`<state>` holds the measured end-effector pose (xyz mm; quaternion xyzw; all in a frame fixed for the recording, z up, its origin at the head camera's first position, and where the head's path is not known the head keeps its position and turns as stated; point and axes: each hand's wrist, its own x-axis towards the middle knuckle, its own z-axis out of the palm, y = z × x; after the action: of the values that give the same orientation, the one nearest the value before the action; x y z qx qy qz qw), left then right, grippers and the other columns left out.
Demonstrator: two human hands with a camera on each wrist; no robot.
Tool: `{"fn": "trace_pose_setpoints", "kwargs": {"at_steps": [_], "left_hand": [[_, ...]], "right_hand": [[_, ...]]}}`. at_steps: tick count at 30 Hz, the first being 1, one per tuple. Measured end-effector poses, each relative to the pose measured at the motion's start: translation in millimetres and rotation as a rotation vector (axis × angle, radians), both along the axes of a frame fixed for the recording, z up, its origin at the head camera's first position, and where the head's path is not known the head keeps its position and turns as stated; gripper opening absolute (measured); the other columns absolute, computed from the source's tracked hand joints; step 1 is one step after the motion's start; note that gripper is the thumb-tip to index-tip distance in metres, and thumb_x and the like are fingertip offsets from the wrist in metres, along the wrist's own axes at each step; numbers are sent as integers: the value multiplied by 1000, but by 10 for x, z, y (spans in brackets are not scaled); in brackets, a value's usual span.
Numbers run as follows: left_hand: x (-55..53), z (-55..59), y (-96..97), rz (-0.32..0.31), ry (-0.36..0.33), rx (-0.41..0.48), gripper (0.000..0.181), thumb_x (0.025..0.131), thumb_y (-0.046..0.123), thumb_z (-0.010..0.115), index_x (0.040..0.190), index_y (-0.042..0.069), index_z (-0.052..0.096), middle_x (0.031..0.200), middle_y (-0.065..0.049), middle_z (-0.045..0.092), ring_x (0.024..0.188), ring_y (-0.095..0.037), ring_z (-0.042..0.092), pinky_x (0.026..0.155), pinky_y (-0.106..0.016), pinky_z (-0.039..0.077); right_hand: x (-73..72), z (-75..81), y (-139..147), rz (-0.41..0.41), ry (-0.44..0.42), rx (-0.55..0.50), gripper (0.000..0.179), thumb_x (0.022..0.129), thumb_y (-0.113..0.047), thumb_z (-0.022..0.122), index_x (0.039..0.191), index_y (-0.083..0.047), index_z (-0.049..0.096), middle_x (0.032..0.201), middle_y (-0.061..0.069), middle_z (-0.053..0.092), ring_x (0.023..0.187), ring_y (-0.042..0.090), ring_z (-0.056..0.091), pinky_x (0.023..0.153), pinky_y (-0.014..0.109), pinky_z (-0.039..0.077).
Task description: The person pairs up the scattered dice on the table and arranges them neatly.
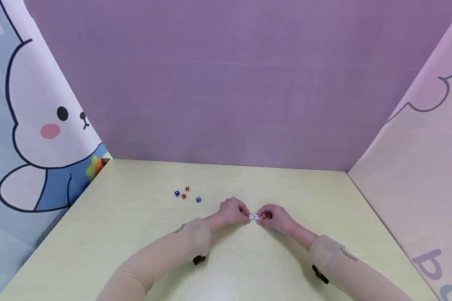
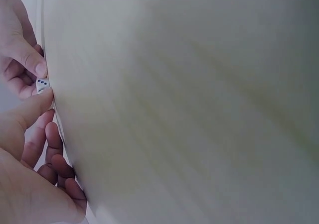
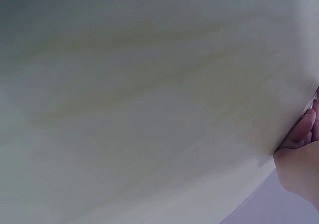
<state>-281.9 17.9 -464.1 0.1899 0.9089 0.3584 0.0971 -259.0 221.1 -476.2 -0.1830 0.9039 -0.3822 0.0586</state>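
Observation:
Two small white dice sit side by side on the table, the left white die (image 1: 251,217) against or very close to the right white die (image 1: 256,217). My left hand (image 1: 233,210) pinches the left one between thumb and fingers. From the other side, my right hand (image 1: 276,218) pinches the right one the same way. In the left wrist view a white die (image 2: 43,83) with dark pips shows between both hands' fingertips. Only part of the right hand (image 3: 298,169) enters the right wrist view, its fingers curled, and no die is visible there.
Left of the hands and farther back lie two blue dice, one blue die (image 1: 177,193) at the left and another blue die (image 1: 198,200) nearer, plus two red dice (image 1: 183,196). A purple panel (image 1: 226,92) rises behind the pale wooden table (image 1: 135,225); printed sheets flank it.

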Motion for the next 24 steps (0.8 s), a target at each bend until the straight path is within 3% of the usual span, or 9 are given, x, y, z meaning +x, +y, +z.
{"fn": "trace_pose_setpoints", "kwargs": {"at_steps": [9,14,17,24], "left_hand": [[47,39,26,16,6,-21,14,68,23,83,77,21,73,64,14,62,65,-6,52,80,-34,37],[53,41,-11,19,-40,28,18,66,21,84,80,19,73,68,12,63,66,-7,53,76,-31,39],[49,45,-79,24,-66,68,21,66,19,85,83,17,73,71,10,64,68,-8,55,74,-29,41],[15,99,-364,57,-46,108,28,69,18,83,94,11,72,77,4,61,72,-12,53,73,-29,42]], "right_hand": [[5,8,-21,6,0,-4,13,80,-11,75,89,-8,66,76,0,55,67,11,45,59,19,39],[9,5,-24,9,-7,-11,14,80,-11,75,90,-7,66,76,0,55,67,10,45,58,19,39],[11,8,-24,6,-6,-10,14,79,-11,75,90,-7,66,76,0,56,67,10,46,59,19,39],[29,34,-25,-6,-25,-14,15,80,-10,74,91,-6,66,77,1,56,68,12,45,58,19,38]]}}
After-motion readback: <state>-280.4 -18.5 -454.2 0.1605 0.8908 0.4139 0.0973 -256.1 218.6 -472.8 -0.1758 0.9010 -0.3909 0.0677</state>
